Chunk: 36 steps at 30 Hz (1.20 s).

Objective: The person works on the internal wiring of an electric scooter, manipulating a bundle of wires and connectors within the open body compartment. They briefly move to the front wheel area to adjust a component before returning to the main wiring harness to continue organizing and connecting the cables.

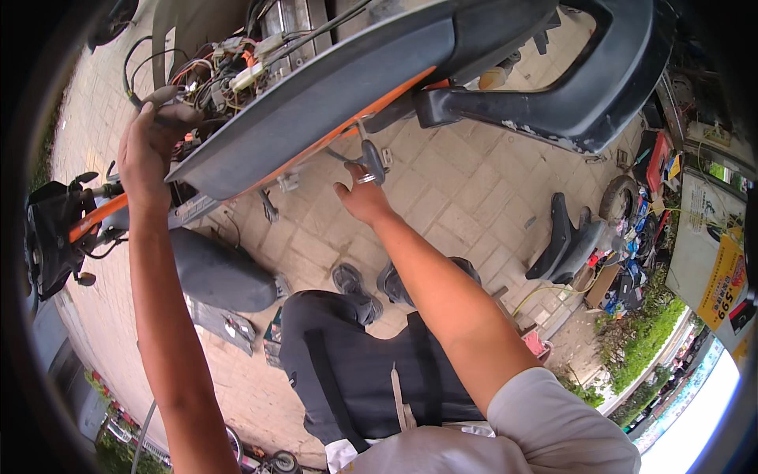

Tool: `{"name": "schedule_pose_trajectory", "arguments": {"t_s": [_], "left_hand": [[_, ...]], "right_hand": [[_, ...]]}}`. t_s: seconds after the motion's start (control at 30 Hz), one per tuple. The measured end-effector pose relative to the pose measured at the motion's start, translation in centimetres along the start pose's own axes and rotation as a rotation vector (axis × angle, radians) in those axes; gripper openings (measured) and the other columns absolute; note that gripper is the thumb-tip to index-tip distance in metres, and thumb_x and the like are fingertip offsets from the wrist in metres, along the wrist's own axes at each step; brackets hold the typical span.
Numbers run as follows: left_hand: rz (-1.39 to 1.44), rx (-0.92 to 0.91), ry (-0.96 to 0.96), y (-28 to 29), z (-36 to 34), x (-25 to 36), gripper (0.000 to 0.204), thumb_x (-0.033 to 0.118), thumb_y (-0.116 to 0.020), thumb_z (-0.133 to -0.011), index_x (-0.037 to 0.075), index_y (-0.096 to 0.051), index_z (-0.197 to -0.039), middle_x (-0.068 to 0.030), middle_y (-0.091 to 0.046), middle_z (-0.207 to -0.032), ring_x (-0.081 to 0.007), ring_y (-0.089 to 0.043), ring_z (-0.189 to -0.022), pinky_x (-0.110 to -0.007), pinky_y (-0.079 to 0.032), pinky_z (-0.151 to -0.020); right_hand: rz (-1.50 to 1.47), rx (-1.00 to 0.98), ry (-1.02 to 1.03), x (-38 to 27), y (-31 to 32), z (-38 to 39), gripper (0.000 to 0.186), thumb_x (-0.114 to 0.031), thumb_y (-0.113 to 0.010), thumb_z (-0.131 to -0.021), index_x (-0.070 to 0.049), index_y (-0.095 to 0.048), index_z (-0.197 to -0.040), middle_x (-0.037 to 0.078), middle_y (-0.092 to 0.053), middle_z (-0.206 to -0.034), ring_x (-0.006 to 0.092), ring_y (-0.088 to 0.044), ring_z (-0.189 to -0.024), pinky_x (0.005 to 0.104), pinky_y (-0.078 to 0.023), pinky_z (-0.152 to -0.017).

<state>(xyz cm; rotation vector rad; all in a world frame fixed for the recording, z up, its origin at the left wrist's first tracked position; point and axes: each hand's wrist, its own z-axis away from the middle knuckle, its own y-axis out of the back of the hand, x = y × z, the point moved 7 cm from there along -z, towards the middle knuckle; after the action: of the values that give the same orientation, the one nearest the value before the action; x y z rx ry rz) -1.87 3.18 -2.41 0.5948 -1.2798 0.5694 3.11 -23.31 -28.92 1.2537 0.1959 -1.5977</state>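
Observation:
The upper part of the view is filled by a two-wheeler's long dark grey body panel (347, 99) with an orange strip along its lower edge. My left hand (151, 150) is raised at the panel's left end, its fingers bent inward beside a tangle of wires and connectors (225, 79). A black cable (126, 75) runs down to those fingers; what lies inside them is hidden. Under the panel, my right hand (365, 197) is closed around a dark grey, rounded piece (373, 158) next to a thin metal rod; its exact kind cannot be told.
A black grab rail (545, 118) juts out at upper right. On the paving lie a black seat (225, 268) at left and a dark body part (564, 241) at right. Heaped parts and boxes (632, 261) line the right side. An orange bar (99, 215) sticks out at far left.

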Motion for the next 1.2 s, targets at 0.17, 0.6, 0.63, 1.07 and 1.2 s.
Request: {"name": "schedule_pose_trajectory", "arguments": {"t_s": [0.17,0.6,0.63,1.07,1.2], "left_hand": [[-0.336,-0.002,-0.311,-1.3,0.5,2.6,0.04,0.025,-0.041,-0.101,-0.004,-0.056,-0.126,-0.0104,-0.066,-0.096,-0.0153,-0.064,-0.085,-0.027,-0.049,-0.079],[-0.025,0.108,-0.374,9.5,-4.3,1.7,0.032,0.02,-0.049,-0.096,-0.002,-0.058,-0.118,-0.0099,-0.064,-0.111,-0.0164,-0.062,-0.1,-0.029,-0.05,-0.086],[0.003,0.158,-0.373,9.0,-4.6,0.4,0.032,0.02,-0.05,-0.096,-0.002,-0.057,-0.119,-0.0097,-0.063,-0.112,-0.0163,-0.061,-0.101,-0.029,-0.05,-0.086],[-0.024,-0.049,-0.364,10.3,-5.6,1.5,0.03,0.018,-0.048,-0.097,-0.002,-0.058,-0.116,-0.0104,-0.065,-0.107,-0.0169,-0.065,-0.093,-0.03,-0.054,-0.081],[-0.028,-0.117,-0.335,11.0,-6.3,1.8,0.032,0.02,-0.049,-0.096,-0.003,-0.058,-0.116,-0.0104,-0.065,-0.108,-0.0168,-0.065,-0.094,-0.03,-0.053,-0.082]], "right_hand": [[-0.052,0.213,0.275,-0.3,-0.5,-3.9,0.042,-0.015,-0.063,-0.081,0.002,-0.053,-0.118,0.021,-0.057,-0.116,0.0399,-0.055,-0.108,0.0451,-0.049,-0.089],[0.34,0.465,0.798,-8.4,1.6,-8.2,0.039,-0.013,-0.064,-0.077,0.003,-0.057,-0.112,0.016,-0.059,-0.113,0.0342,-0.056,-0.106,0.0403,-0.044,-0.094],[0.451,0.379,0.718,-7.6,0.9,-9.2,0.04,-0.016,-0.065,-0.078,0.002,-0.056,-0.112,0.015,-0.059,-0.115,0.0331,-0.057,-0.107,0.0396,-0.043,-0.094],[0.469,-0.154,0.451,-9.1,0.9,-15.1,0.041,-0.044,-0.059,-0.09,-0.012,-0.067,-0.113,0.01,-0.067,-0.113,0.0314,-0.062,-0.108,0.0438,-0.05,-0.088],[0.525,-0.156,0.428,-9.1,0.7,-14.9,0.042,-0.045,-0.058,-0.09,-0.011,-0.067,-0.114,0.012,-0.067,-0.113,0.0313,-0.063,-0.108,0.0438,-0.051,-0.087]]}}
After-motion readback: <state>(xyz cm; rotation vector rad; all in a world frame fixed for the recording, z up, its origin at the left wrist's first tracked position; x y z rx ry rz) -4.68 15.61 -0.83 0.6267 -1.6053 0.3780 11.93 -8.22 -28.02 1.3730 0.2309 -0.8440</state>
